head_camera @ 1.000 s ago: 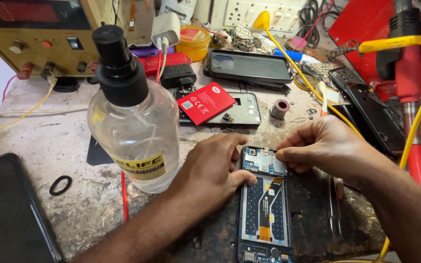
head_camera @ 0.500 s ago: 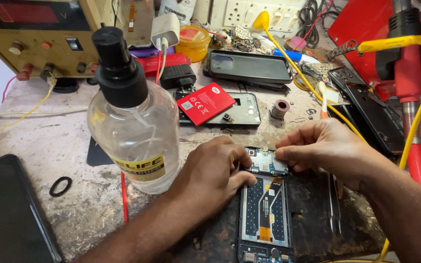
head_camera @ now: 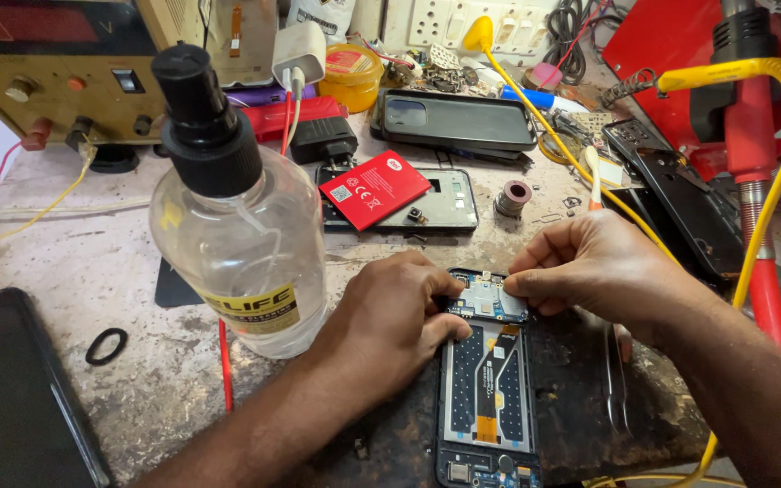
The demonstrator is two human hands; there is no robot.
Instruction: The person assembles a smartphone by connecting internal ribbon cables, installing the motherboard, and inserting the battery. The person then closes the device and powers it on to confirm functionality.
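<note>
Low in the middle of the frame an opened phone (head_camera: 488,380) lies on its face on a dark mat (head_camera: 571,398), its back cover off, with the blue circuit board at its upper end and an orange flex cable running down its middle. The left hand (head_camera: 390,325) curls against the phone's upper left corner, fingers bent and pressed to its edge, steadying it. The right hand (head_camera: 589,267) comes in from the right with fingertips pressed together in a pinch over the top of the board; what they pinch is too small to make out. A pair of tweezers (head_camera: 615,375) lies on the mat just right of the phone. Left of the hands stands a clear plastic bottle (head_camera: 237,239) with a black pump cap, near the left hand but apart from it; it holds clear liquid, though the level cannot be read. Behind it, in the upper middle, a small yellow tub (head_camera: 350,77) sits shut under a red lid, its contents hidden. A red battery (head_camera: 374,190) rests on another opened phone beyond the hands, and a black phone case (head_camera: 454,119) lies farther back. A black rubber ring (head_camera: 106,346) lies on the worktop (head_camera: 74,262) at lower left. Against the earlier frames, both hands keep nearly the same places on the phone's top; the right hand's fingers have closed in a little tighter over the board, and nothing else on the worktop has shifted.
</note>
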